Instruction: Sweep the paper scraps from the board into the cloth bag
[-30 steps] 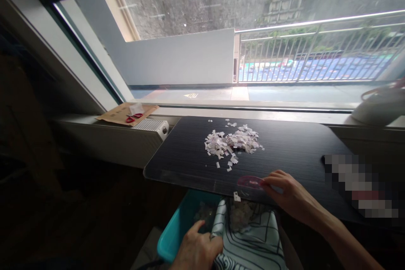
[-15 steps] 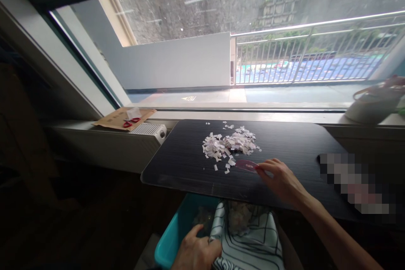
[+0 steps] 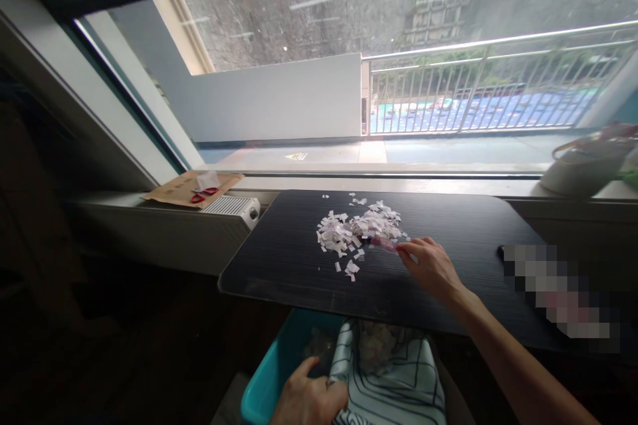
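My right hand (image 3: 427, 264) is closed, pinching one end of a flat, see-through pink plastic strip (image 3: 383, 244). The strip's other end reaches the near edge of a loose pile of small white paper scraps (image 3: 373, 220) on the dark tabletop (image 3: 448, 222). A few scraps lie apart at the near side. Below the table edge, my left hand (image 3: 312, 395) grips the rim of a white cloth bag with black lines (image 3: 399, 378), its index finger stretched out. Inside the bag is a pale heap (image 3: 377, 344), too dim to make out fully.
A teal plastic tub (image 3: 264, 378) stands beside the bag, under the table edge. Red-handled scissors (image 3: 204, 194) and a brown envelope (image 3: 169, 191) lie at the left by a radiator (image 3: 232, 206). A blurred-out object (image 3: 553, 292) rests at the table's right. A white pot (image 3: 573, 169) stands on the sill.
My right hand has moved the pink strip away from me and slightly left, up to the pile. Some near scraps have shifted. My left hand keeps its hold on the bag.
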`<state>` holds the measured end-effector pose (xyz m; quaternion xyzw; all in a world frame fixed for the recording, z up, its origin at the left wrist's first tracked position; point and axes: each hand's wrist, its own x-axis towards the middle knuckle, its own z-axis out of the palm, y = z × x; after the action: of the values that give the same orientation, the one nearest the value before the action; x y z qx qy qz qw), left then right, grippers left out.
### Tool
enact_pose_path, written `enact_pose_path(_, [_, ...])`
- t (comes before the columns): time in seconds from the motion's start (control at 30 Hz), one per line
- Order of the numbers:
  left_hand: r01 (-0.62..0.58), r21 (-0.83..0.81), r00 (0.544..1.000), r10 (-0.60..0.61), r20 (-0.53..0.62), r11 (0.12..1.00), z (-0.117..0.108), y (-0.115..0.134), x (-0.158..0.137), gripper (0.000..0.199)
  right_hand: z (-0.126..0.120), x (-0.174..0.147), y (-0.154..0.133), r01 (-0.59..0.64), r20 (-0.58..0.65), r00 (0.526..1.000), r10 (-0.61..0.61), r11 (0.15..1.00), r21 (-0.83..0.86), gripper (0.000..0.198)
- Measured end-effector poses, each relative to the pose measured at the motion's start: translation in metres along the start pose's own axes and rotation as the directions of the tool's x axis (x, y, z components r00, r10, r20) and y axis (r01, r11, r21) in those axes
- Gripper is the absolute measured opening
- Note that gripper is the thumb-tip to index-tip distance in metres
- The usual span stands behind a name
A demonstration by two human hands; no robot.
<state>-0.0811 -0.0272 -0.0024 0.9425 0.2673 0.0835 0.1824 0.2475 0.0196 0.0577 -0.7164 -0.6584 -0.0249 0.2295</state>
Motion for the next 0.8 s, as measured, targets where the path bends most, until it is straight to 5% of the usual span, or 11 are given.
enact_pose_path(0.27, [0.018, 0.025, 1.000, -0.018, -0.011, 1.000, -0.007, 0.007, 0.002, 0.024, -0.012, -0.011, 0.011, 0.146, 0.129, 0.979, -0.155, 0.986, 0.076, 0.027])
enact_pose_path(0.5, [0.041, 0.041, 0.999, -0.041, 0.001, 0.998, -0.006, 0.008, 0.003, 0.024, -0.006, 0.003, 0.014, 0.059, 0.043, 0.997, -0.060, 0.998, 0.006, 0.026])
enact_pose_path(0.63, [0.030, 0.001, 0.999, -0.030, 0.044, 1.000, -0.010, 0.008, 0.002, 0.031, -0.010, -0.001, 0.018, 0.142, 0.108, 0.983, -0.151, 0.986, 0.087, 0.026])
enact_pose_path(0.8, [0.060, 0.015, 0.998, -0.060, 0.006, 0.998, -0.012, 0.013, 0.002, 0.014, -0.011, -0.001, 0.009, 0.168, 0.092, 0.979, -0.185, 0.972, 0.167, 0.026])
